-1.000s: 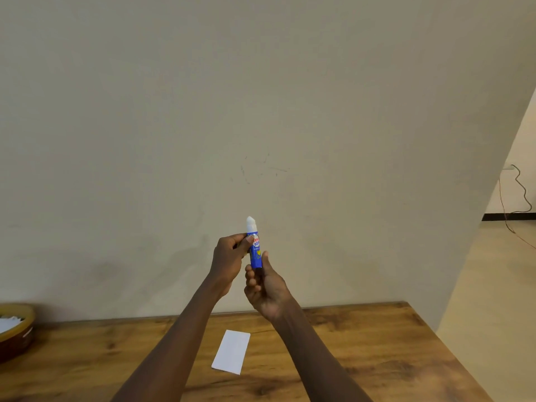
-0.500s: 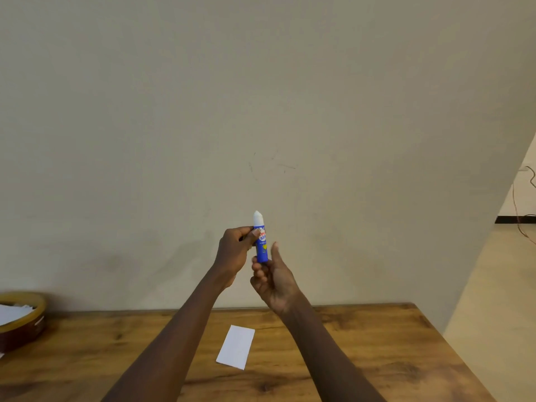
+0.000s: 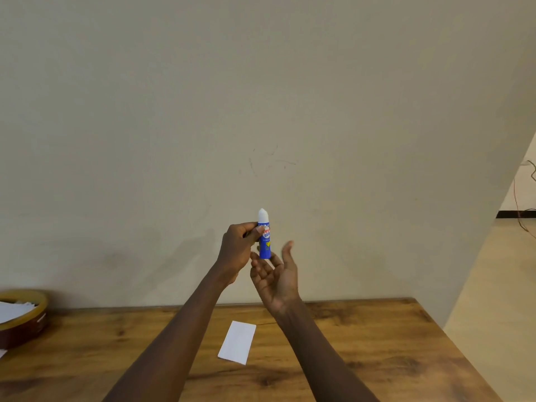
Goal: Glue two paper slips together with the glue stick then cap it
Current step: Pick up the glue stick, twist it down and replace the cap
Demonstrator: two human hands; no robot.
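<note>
The blue glue stick (image 3: 265, 237) is pinched upright, white tip up, by the left hand (image 3: 237, 250) above the wooden table (image 3: 377, 343). The right hand (image 3: 278, 274), wrapped round the base a second ago, is now spread open and empty below it. One paper slip (image 3: 237, 341) is seen near; a one-handed pinch could let it slip.

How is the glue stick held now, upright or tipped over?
Upright. The glue stick stands vertical in the left hand, its white tip pointing up; the right hand is open just below it.
</note>
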